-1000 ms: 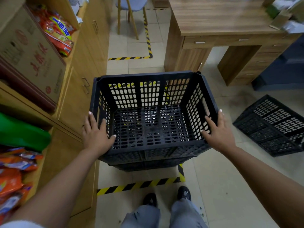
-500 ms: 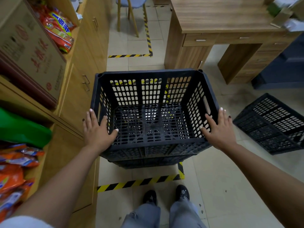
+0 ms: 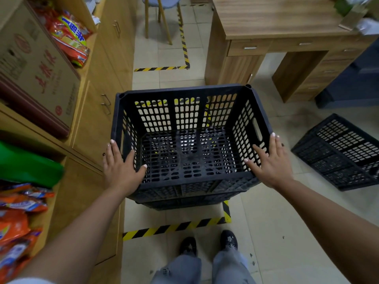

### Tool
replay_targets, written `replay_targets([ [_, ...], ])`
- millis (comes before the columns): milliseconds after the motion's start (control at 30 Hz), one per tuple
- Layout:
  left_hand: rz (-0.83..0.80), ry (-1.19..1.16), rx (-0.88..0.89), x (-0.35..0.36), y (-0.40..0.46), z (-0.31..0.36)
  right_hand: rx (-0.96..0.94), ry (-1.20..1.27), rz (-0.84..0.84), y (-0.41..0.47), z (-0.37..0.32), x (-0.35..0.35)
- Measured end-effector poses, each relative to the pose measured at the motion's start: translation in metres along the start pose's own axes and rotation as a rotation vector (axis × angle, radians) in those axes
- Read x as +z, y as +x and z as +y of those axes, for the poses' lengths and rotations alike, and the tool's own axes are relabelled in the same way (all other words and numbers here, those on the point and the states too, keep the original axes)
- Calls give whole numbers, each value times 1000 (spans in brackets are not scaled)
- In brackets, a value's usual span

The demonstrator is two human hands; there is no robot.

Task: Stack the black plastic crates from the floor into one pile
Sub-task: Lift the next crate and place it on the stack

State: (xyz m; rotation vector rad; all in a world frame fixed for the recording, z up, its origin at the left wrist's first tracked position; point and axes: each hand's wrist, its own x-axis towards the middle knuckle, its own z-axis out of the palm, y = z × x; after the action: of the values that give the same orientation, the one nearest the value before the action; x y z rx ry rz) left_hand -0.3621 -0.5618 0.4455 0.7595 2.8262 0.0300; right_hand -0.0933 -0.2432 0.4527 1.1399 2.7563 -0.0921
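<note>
We have the top crate sitting on the pile, whose lower edge shows beneath it on the floor, inside the striped tape. We judge our hands rest here to square this crate down onto the one below, since pressure on both near corners at once would seat it evenly.

Our left hand lies flat on the near left corner, fingers straight along the side rim and the thumb reaching over the front rim. Our right hand mirrors it on the near right corner, fingers straight along the side rim and thumb angled inward. Each grip is spread and pressing, not curled round anything. Both forearms run forward and slightly inward from our body.

Well to the right of the right hand, another crate lies tilted on the floor, apart from the pile; we judge it is next.
</note>
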Motion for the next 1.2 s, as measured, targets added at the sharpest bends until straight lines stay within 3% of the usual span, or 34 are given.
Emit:
replay_targets([
  [800,-71,89,1,0,5,1,16,11,18,-1,-2,2],
  [1200,-33,51,-9,1,3,1,11,17,7,4,-1,0],
])
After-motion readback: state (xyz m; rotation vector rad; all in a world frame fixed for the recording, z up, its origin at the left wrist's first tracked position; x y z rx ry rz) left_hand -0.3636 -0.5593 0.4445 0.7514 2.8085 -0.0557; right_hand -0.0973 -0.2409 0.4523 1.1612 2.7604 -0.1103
